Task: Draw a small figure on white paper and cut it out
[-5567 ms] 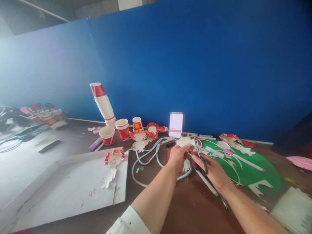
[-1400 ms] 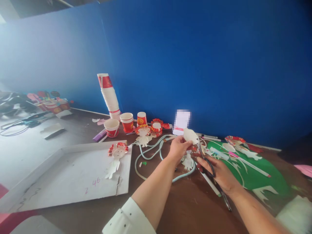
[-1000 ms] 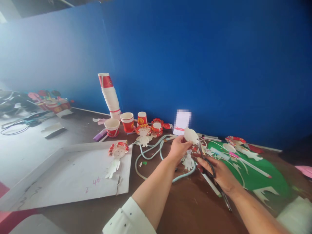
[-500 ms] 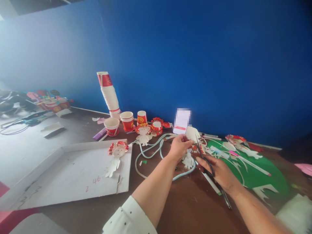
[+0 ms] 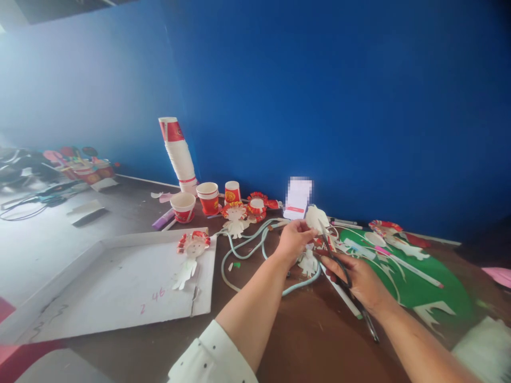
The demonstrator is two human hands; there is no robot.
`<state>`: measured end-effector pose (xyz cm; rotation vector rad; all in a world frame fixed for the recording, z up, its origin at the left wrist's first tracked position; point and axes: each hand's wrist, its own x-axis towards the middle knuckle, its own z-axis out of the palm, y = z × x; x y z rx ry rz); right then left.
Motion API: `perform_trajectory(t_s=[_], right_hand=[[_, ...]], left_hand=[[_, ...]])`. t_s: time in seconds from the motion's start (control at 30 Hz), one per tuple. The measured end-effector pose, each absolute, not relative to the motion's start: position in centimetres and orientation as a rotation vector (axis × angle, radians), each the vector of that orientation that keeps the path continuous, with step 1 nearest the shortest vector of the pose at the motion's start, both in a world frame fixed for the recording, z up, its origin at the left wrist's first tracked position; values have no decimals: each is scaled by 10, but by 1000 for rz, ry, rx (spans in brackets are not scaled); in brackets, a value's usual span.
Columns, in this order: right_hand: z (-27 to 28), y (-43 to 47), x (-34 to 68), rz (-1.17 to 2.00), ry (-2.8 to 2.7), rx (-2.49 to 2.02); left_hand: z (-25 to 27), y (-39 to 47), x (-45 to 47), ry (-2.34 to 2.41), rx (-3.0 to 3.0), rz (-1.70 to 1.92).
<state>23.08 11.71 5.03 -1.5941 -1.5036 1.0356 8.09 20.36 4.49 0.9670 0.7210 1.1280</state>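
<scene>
From the head camera, we see our left hand to the left of the green sheet, its thumb and fingers pinching the lower edge of a white paper piece. That paper piece sits past our left fingertips, off the far left end of the green sheet. Our right hand is just beside the green sheet on its left, fingers curled around the handles of the scissors. The blades point up and away toward the paper piece and meet its lower right part; we cannot tell whether they are closed on it.

Left of the green sheet, on the table between our hands, lies a small paper figure, and nearer to us a white marker with a green end runs partly under our right hand. A blue cord loops farther left of the green sheet. On the green sheet itself lies a pink-capped marker, and a red-fringed figure lies at its far edge. Well to the left of the green sheet stand a white tray and a tall stack of paper cups.
</scene>
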Motion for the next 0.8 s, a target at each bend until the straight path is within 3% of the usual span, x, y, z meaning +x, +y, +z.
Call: perform_trajectory(t_s=[0.8], right_hand=[[58, 117, 228, 873, -1610, -1575]], left_hand=[[48, 201, 81, 688, 903, 1125]])
